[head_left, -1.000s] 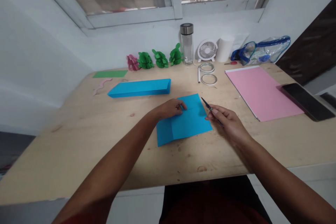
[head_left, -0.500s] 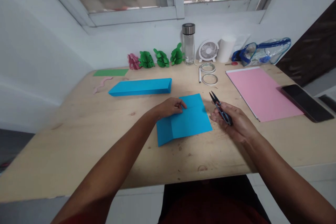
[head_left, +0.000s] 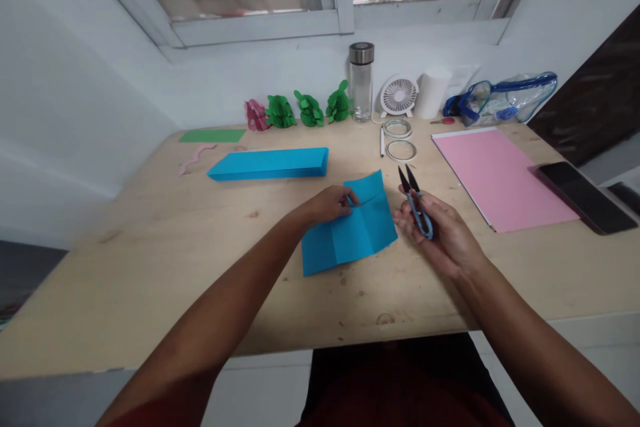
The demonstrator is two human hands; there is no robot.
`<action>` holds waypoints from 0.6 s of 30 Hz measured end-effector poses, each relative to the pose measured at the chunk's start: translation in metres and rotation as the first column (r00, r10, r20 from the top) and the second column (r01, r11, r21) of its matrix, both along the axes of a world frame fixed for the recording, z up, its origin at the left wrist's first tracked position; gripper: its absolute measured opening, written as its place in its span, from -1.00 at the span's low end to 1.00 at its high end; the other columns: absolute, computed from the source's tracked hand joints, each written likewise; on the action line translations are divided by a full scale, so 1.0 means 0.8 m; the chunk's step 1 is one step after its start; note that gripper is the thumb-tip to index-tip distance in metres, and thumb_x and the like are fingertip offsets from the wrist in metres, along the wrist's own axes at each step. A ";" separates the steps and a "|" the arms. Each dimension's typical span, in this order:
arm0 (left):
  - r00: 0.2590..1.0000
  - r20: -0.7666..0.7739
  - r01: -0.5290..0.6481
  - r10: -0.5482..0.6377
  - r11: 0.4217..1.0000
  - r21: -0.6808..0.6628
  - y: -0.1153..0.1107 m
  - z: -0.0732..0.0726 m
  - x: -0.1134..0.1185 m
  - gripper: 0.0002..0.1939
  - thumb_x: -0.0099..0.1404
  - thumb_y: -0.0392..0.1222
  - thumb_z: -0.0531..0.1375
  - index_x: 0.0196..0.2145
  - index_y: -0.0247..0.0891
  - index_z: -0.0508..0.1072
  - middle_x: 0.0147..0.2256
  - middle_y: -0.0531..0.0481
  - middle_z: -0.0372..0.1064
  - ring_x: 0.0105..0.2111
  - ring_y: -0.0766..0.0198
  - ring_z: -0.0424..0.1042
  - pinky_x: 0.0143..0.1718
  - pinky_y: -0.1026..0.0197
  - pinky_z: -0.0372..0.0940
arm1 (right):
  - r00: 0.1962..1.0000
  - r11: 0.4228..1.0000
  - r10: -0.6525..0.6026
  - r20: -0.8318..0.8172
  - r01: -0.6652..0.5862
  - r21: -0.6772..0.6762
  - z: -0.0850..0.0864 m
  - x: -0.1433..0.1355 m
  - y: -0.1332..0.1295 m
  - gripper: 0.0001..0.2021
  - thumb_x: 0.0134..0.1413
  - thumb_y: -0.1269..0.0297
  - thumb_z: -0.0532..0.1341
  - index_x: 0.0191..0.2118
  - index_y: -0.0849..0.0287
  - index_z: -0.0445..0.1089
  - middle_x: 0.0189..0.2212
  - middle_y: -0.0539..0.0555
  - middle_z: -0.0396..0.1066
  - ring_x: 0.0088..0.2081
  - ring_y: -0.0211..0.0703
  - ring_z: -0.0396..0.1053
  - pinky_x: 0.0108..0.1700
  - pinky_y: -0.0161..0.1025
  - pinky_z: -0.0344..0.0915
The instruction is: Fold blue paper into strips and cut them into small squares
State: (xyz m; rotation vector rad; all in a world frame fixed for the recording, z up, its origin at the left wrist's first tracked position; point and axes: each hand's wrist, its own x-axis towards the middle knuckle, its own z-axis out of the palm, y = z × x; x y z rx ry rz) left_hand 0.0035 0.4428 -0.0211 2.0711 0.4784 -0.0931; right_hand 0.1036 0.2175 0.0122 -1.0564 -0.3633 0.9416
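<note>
A creased sheet of blue paper (head_left: 355, 233) lies in front of me, its right part lifted and bent, with a slit or cut line near its upper part. My left hand (head_left: 334, 205) grips the paper at its upper left, fingers curled round the edge by the slit. In my right hand (head_left: 443, 227) is a pair of thread snips (head_left: 419, 203) with dark blades and blue-grey handles. The blades are apart and point away from me, just right of the paper. Behind my left hand rests a long folded blue paper strip (head_left: 270, 164).
Green paper shapes (head_left: 309, 109), a pink one (head_left: 256, 115), a glass bottle (head_left: 361, 83) and a small fan (head_left: 399, 96) line the wall. Tape rolls (head_left: 401, 150) and a white pen (head_left: 382, 142) lie before them. Pink paper (head_left: 505, 177) and a phone (head_left: 585, 197) are at right.
My left hand has shifted slightly right, and the blue paper has bent up on its right side. The snips' blades have turned more upright and show wider apart.
</note>
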 end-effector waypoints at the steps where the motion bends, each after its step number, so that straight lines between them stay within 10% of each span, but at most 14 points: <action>1: 1.000 0.004 -0.006 0.006 1.000 -0.004 -0.002 0.001 0.003 -0.76 -0.03 -0.32 0.22 -0.32 -0.26 0.51 -0.50 0.07 0.34 -0.40 0.24 0.35 -0.35 0.25 0.22 | 1.000 1.000 0.012 -0.012 -0.012 0.021 0.000 -0.006 0.004 -0.75 0.00 0.10 0.31 -0.21 0.09 0.47 -0.41 -0.01 0.45 -0.26 -0.18 0.45 0.06 -0.10 0.30; 18: 0.940 0.041 -0.272 0.338 0.817 -0.508 0.012 0.008 -0.012 -0.66 0.09 0.01 0.22 -0.26 -0.29 0.49 -0.31 -0.16 0.53 -0.23 0.05 0.52 -0.18 0.07 0.39 | 0.983 0.994 0.101 -0.157 -0.095 0.045 -0.045 -0.048 0.034 -0.73 -0.06 0.09 0.38 -0.23 0.08 0.53 -0.45 -0.04 0.47 -0.33 -0.20 0.44 0.00 -0.12 0.27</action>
